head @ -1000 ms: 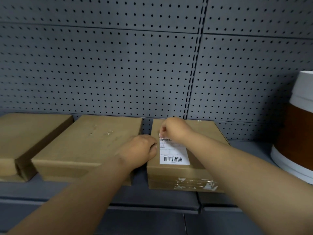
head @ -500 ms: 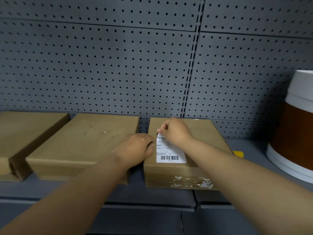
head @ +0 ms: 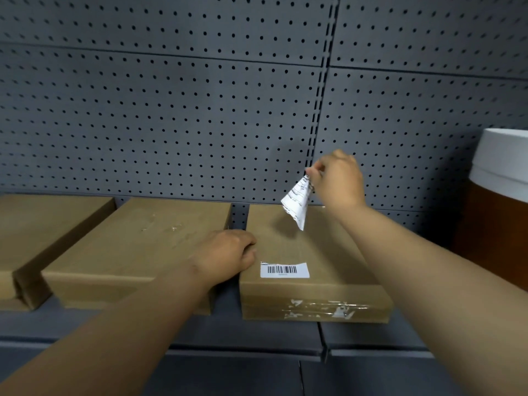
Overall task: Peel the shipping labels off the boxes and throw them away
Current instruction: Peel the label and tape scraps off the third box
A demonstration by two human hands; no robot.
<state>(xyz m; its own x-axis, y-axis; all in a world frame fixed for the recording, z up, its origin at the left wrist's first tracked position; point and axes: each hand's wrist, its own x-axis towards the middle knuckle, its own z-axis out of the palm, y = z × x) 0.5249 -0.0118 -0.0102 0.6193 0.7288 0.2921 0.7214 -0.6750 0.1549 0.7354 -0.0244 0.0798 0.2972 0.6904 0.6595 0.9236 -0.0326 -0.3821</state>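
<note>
Grey shelf (head: 257, 335) carries three boxes (head: 311, 252), one tub (head: 497, 212).

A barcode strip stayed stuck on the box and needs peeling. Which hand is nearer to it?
Left. The left hand rests on the box edge just left of the barcode strip; the right hand is raised above, holding the torn label piece.

clear air above the boxes (head: 328, 252); pegboard (head: 171, 124) closes the rear, tall container (head: 497, 212) blocks the right, narrow gap between boxes.
</note>
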